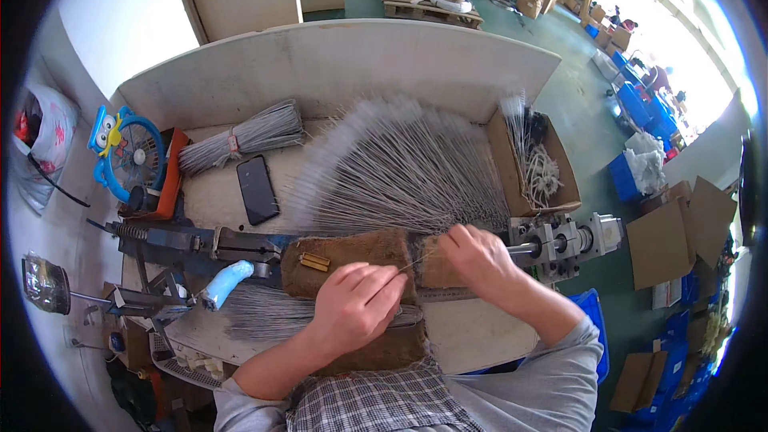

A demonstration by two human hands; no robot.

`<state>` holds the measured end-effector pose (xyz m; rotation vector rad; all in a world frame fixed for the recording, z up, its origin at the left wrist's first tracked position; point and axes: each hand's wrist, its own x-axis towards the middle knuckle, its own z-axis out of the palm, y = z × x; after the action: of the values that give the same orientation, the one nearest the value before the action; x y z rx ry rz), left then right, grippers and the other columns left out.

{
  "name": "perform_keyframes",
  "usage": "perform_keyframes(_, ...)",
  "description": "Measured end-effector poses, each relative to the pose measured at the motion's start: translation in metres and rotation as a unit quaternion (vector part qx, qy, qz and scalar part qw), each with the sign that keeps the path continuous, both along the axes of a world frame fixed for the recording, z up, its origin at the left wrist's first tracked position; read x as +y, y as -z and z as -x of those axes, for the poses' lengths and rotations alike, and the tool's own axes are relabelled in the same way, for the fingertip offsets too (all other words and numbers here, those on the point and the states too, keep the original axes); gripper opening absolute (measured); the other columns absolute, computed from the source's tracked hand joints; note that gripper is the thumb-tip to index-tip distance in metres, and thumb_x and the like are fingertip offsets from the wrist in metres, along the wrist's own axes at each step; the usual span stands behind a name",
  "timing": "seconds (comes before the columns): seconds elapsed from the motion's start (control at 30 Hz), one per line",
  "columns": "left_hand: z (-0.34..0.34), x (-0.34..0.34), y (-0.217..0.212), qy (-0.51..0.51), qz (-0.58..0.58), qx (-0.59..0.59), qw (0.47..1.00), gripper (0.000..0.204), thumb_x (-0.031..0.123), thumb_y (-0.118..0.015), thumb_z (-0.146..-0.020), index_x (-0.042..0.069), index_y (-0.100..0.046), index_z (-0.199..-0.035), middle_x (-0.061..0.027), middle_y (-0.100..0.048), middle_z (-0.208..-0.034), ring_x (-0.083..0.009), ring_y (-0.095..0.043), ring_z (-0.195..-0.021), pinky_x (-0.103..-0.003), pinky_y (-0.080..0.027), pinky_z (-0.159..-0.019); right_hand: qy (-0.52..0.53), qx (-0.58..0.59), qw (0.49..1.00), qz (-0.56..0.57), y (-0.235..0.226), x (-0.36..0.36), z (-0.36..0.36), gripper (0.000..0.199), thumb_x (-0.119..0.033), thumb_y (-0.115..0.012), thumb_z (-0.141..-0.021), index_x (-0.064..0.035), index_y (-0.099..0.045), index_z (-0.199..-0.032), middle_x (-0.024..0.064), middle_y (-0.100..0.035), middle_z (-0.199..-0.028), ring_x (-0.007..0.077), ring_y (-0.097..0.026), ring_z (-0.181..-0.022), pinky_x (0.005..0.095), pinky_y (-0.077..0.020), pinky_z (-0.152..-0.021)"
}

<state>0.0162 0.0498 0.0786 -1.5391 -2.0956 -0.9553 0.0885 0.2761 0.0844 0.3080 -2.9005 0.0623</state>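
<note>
My left hand (360, 304) is closed in a pinch above a brown cloth pad (376, 250). Just to its right, my right hand (478, 260) is also pinched shut. A thin wire (420, 260) runs between the fingertips of both hands. Beyond them a wide fan of thin grey wires (400, 172) with whitish, fuzzy far ends covers the bench. More grey wires (272, 316) lie in a flat bunch on the near side, partly hidden by my left forearm. A small brass-coloured block (314, 262) rests on the pad, left of my left hand.
A metal machine with a shaft (560, 242) stands at the right, beside an open cardboard box (512, 176). On the left are a black phone (258, 190), a tied wire bundle (244, 136), a blue fan (132, 156) and a blue-wrapped handle (228, 284). A low panel (344, 64) closes the back.
</note>
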Motion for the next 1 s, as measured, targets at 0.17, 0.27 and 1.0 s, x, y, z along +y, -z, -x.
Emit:
perform_keyframes(0.17,-0.009,-0.026,0.006,-0.042,0.015,-0.034,0.998,0.021,0.005,-0.073,-0.070,0.005,-0.070,-0.091,-0.0065,-0.068,-0.093,-0.0224,-0.065,-0.081,-0.035,-0.052,-0.076,0.005,0.023,0.995,-0.095,0.002,0.047,0.019,0.015,-0.008,-0.063,-0.068,-0.0066,-0.056,-0.081,0.0061,-0.052,-0.080,0.0220,-0.059,-0.078,0.0341,-0.0535,-0.065)
perform_keyframes(0.27,-0.019,-0.056,0.015,-0.120,0.018,-0.072,0.990,0.018,0.002,-0.072,-0.071,0.005,-0.070,-0.089,-0.0077,-0.069,-0.089,-0.0238,-0.066,-0.078,-0.035,-0.052,-0.072,0.031,0.000,0.997,-0.066,0.007,0.077,0.016,0.015,-0.006,-0.062,-0.069,-0.0066,-0.059,-0.084,0.0078,-0.055,-0.080,0.0258,-0.061,-0.080,0.0379,-0.0529,-0.067)
perform_keyframes(1.0,-0.019,-0.095,0.061,-0.168,-0.064,-0.338,0.924,0.011,0.011,-0.068,-0.083,0.006,-0.070,-0.093,-0.0086,-0.070,-0.084,-0.0209,-0.068,-0.073,-0.033,-0.053,-0.065,-0.175,-0.024,0.944,0.279,0.021,-0.101,0.107,0.016,-0.026,-0.076,-0.072,-0.0121,-0.073,-0.079,0.0011,-0.065,-0.072,0.0212,-0.059,-0.075,0.0352,-0.0505,-0.066)
